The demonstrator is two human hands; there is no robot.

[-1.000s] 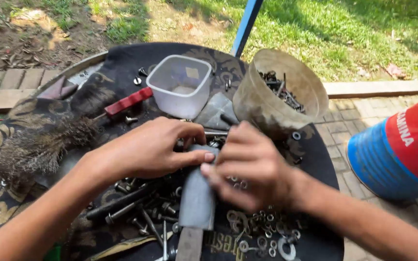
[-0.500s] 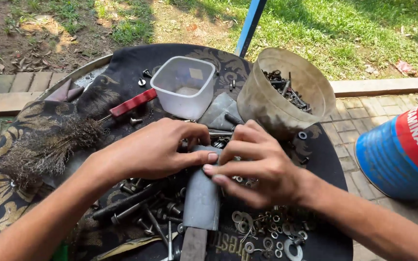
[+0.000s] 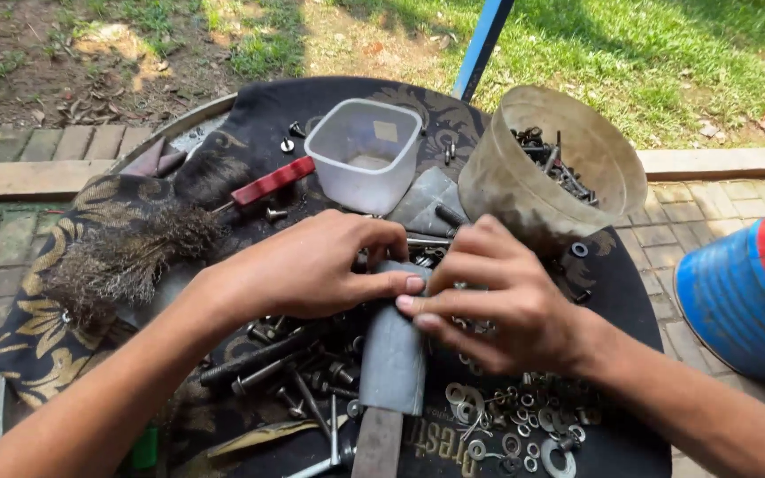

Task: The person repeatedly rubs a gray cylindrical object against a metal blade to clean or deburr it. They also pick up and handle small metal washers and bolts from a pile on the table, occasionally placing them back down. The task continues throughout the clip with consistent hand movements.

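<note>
Outdoors on the cluttered round table (image 3: 250, 115), I pinch the grey blade (image 3: 393, 354) firmly between left hand (image 3: 312, 265) and right hand (image 3: 498, 301), both closed on it, above the washers (image 3: 506, 425).

The grey sleeve (image 3: 393, 358) is a dull, flat-sided tube lying lengthwise toward the table's (image 3: 630, 301) near edge, its far end pinched between both hands. A wooden handle (image 3: 377, 444) sticks out of its near end. Bolts (image 3: 276, 358) and washers (image 3: 506, 425) lie beside it.
</note>
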